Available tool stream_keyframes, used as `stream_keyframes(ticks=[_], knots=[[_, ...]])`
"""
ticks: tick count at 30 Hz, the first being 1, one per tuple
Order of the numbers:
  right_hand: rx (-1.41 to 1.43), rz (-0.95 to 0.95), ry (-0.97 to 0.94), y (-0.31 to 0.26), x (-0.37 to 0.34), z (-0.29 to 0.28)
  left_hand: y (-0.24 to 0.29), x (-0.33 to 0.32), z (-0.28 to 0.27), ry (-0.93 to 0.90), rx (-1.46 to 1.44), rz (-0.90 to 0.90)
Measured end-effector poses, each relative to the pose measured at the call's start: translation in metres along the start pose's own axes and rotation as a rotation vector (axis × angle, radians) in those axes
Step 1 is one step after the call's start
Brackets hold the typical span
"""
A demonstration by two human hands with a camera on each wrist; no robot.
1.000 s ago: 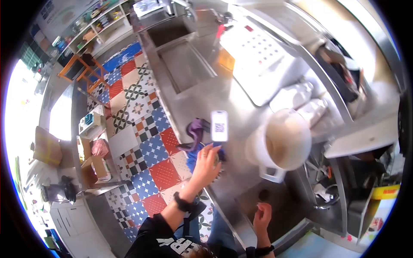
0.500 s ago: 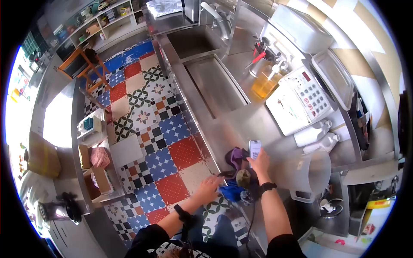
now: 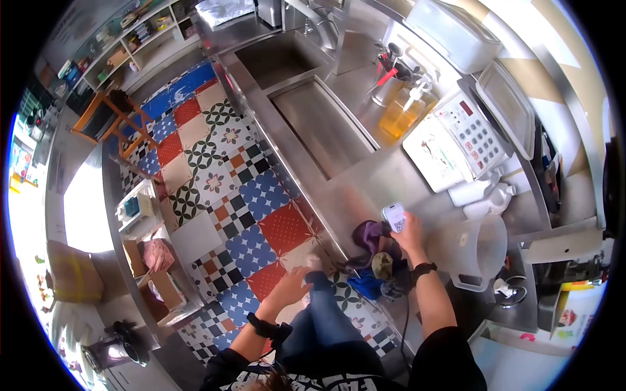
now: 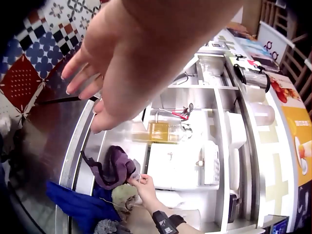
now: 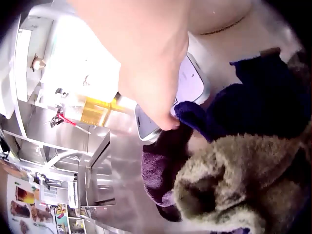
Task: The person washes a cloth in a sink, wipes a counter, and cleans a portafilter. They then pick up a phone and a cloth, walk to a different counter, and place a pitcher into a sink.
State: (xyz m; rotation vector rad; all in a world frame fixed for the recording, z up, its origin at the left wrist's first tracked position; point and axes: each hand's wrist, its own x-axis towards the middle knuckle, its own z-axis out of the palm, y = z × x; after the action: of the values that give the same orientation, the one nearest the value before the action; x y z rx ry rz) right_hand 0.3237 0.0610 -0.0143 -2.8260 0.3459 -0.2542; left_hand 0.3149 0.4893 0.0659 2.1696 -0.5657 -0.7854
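The right hand (image 3: 409, 234) holds a phone (image 3: 394, 217) by its edge, its lit screen showing a square code; in the right wrist view the hand (image 5: 151, 83) covers part of the phone (image 5: 192, 80). Beside it on the counter edge lie a purple cloth (image 3: 370, 236), an olive cloth (image 3: 382, 266), a blue cloth (image 3: 365, 285) and a grey cloth (image 3: 396, 287). The left hand (image 3: 289, 287) is empty, held in the air left of the counter edge with fingers loosely extended, as the left wrist view also shows (image 4: 112, 73).
A translucent pitcher (image 3: 479, 251) stands right of the right hand. Farther back are a white keypad machine (image 3: 450, 146), a bottle of yellow liquid (image 3: 400, 116), white bottles (image 3: 489, 199) and a sink (image 3: 277, 58). A dark cable hangs down the counter front. Shelves (image 3: 156, 52) line the far wall.
The right hand has come from the lower sink area to the phone, which is now tilted. The left hand has left the cloths and moved left and down. The head view has shifted.
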Motion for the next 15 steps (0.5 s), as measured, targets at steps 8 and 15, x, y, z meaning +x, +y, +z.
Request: stream_keyframes(ticks=[8,15], knots=[[0.17,-0.195,-0.401,-0.067,-0.03,-0.08,0.017,0.072,-0.05,-0.153,0.015,0.102],[0.584,-0.007,-0.352,-0.115,-0.004,-0.099,0.059,0.19,-0.132,-0.341,0.04,0.279]])
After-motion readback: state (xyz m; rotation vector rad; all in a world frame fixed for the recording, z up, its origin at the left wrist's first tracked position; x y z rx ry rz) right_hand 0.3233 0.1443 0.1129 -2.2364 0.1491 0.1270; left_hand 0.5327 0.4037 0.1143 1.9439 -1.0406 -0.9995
